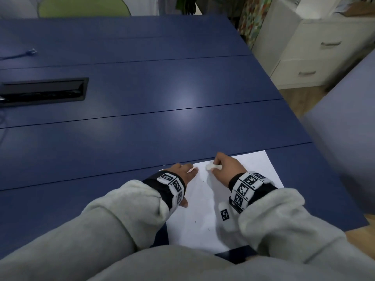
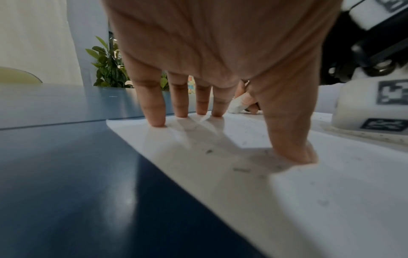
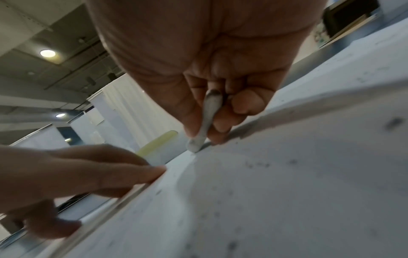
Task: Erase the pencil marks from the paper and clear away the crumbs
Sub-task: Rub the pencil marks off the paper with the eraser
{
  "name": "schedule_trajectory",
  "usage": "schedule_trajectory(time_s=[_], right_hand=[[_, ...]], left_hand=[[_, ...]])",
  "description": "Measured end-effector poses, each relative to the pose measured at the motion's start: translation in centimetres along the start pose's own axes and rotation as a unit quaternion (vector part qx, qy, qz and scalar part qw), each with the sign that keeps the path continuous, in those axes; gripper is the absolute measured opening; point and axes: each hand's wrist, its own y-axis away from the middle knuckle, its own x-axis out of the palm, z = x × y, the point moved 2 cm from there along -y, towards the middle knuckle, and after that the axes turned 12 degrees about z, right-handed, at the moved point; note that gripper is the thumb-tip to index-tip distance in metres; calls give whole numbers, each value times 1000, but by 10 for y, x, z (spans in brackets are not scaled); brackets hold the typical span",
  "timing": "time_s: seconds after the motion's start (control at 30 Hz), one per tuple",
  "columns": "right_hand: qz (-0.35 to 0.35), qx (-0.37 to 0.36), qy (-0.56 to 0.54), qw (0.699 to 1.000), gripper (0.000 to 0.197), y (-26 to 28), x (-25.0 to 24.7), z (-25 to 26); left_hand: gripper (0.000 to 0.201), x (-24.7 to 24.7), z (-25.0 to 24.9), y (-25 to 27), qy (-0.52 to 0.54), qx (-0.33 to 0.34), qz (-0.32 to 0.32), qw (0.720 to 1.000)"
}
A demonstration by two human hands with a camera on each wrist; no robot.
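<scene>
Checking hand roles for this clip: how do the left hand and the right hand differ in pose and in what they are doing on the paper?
The left hand has straight, spread fingers pressing the paper near its far left corner; the right hand has curled fingers. The left hand holds nothing; the right hand pinches a white eraser, its tip on the sheet. Both are over the paper's far edge, amid dark crumbs.

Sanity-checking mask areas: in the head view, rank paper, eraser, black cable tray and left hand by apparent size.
1. Paper, largest, though partly covered by the arms.
2. Black cable tray.
3. Left hand, mostly hidden by the wristband, so its rank against the tray is unsure.
4. Eraser, smallest, pinched in the right hand.
</scene>
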Motion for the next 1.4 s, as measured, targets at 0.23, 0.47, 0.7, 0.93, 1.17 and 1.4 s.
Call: schedule_trajectory(time_s=[0.23, 0.47, 0.7, 0.93, 1.17, 1.4], right_hand=[[68, -32, 61, 995, 14, 3, 8, 6], [35, -17, 45, 998, 13, -5, -4, 3], [32, -6, 53, 998, 18, -10, -11, 1], [91, -37, 74, 992, 22, 0, 10, 6], [4, 2, 25, 1000, 19, -11, -11, -4], [66, -3, 52, 996, 18, -5, -4, -3]], left_hand=[[111, 1, 0, -3, 3, -3, 2, 1000], [110, 2, 3, -4, -1, 4, 5, 1000], [112, 3, 3, -8, -12, 5, 20, 1000], [112, 2, 2, -9, -15, 2, 24, 1000], [113, 2, 3, -9, -13, 5, 23, 1000], [113, 3, 4, -10, -13, 4, 25, 1000]])
